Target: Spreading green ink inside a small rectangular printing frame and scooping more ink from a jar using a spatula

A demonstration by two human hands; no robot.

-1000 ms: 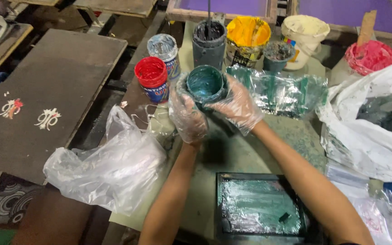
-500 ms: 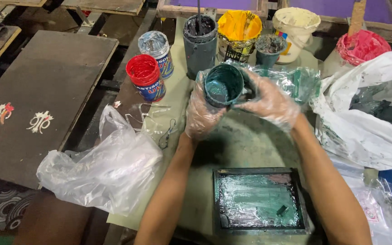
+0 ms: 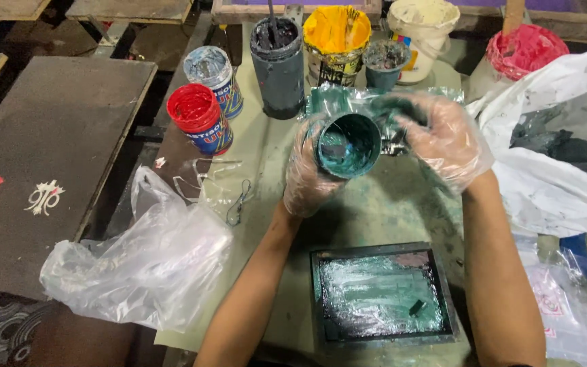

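Above the stained counter (image 3: pixel 375 211), both gloved hands hold a tilted jar of teal ink (image 3: pixel 348 144) over a teal-smeared tray (image 3: pixel 382 295). The step looks like handling the open jar; tipping it further would call for a steady grip. The left hand (image 3: pixel 307 173) has its fingers wrapped around the jar's side. The right hand (image 3: pixel 446 139) cups the far side, fingers curled against it.

You have a small round pot (image 3: pixel 348 144) of teal paint, tipped toward you, mouth open, above the stained table.
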